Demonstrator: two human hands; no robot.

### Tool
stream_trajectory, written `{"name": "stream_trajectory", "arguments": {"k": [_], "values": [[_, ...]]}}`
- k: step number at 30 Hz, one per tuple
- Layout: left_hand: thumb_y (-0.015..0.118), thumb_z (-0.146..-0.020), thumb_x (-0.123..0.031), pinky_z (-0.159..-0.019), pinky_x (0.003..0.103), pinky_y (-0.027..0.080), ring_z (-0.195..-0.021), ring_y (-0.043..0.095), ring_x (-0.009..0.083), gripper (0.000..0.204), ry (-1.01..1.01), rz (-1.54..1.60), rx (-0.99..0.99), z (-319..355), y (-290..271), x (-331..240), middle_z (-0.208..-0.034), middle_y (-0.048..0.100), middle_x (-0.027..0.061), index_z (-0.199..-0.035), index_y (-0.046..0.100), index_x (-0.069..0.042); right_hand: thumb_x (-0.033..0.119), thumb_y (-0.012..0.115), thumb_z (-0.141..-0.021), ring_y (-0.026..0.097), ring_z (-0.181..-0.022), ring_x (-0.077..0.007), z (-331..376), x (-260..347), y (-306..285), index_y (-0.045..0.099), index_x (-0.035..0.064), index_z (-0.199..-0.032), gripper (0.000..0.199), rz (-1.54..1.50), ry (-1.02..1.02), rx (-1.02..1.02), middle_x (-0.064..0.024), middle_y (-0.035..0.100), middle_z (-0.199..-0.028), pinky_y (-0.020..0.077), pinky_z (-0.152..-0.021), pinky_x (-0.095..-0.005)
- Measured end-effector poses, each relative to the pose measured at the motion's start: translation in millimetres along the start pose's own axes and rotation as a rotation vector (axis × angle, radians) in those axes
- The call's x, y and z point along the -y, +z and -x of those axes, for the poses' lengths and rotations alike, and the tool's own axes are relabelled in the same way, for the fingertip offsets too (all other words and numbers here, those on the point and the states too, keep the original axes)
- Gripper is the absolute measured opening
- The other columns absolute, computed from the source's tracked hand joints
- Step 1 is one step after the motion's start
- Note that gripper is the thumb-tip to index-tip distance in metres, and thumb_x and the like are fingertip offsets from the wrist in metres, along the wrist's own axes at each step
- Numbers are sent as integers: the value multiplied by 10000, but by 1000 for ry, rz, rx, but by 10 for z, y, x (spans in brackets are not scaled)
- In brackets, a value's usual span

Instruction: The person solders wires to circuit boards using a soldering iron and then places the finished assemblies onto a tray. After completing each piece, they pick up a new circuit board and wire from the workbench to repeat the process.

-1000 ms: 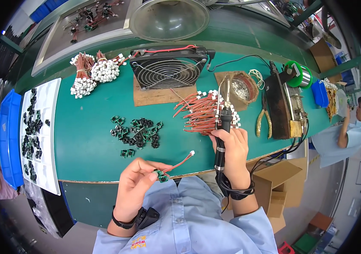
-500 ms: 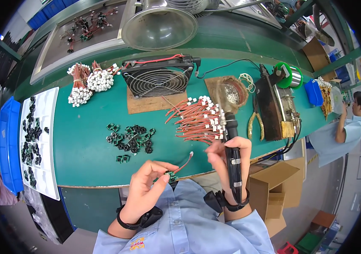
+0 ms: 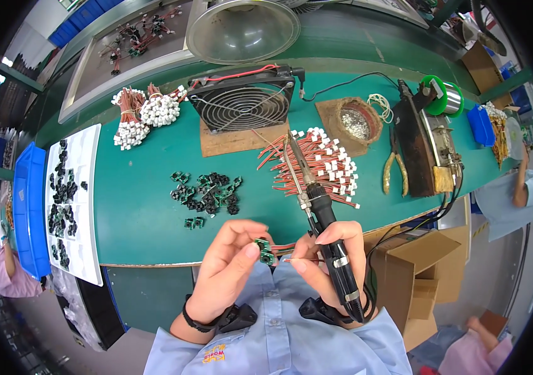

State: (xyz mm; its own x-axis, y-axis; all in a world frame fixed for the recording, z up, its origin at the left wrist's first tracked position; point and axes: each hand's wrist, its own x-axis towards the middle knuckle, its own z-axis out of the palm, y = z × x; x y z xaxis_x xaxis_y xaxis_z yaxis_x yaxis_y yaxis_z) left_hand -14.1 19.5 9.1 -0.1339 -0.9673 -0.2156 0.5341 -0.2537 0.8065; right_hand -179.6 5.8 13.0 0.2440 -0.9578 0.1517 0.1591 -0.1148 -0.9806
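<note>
At lower centre, the left hand (image 3: 232, 265) pinches a small green circuit board (image 3: 264, 251). The right hand (image 3: 326, 256) grips a soldering iron (image 3: 319, 209), tip pointing up-frame, and pinches a red wire (image 3: 288, 249) touching the board. Steadying both hands together should help. Loose boards (image 3: 207, 190) lie above.

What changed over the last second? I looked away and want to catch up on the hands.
The right hand drew the soldering iron back from the red wire bundle toward the body and met the left hand, which keeps its grip on the small green board with its wire. The fan, pliers and loose boards stayed put.
</note>
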Motion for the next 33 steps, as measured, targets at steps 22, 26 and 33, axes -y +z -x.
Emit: {"name": "stream_trajectory", "arguments": {"k": [22,26,33], "values": [[527,-906,-140,-815,316,404,-918,514,166,253,-214,511,204,-57,-193,102,-992,543,76,-1133,489,-34,-74,645,-756,621,-717,-152,-59,20,122,361,57,-1028,415,183,-122,53,-105,595,-794,480,-594,-249],[532,-903,-153,-829,307,399,-938,506,160,264,-280,527,185,-56,-161,68,-975,534,63,-1136,496,-34,-55,671,-744,626,-724,-147,-59,19,127,375,57,-1030,426,225,-144,63,-84,606,-805,464,-582,-226],[541,-899,-167,-854,311,397,-943,504,157,262,-251,530,205,-50,-186,87,-986,524,61,-1117,505,-26,-38,687,-737,640,-730,-145,-77,40,123,386,54,-1016,421,256,-166,72,-78,623,-779,482,-590,-230]]}}
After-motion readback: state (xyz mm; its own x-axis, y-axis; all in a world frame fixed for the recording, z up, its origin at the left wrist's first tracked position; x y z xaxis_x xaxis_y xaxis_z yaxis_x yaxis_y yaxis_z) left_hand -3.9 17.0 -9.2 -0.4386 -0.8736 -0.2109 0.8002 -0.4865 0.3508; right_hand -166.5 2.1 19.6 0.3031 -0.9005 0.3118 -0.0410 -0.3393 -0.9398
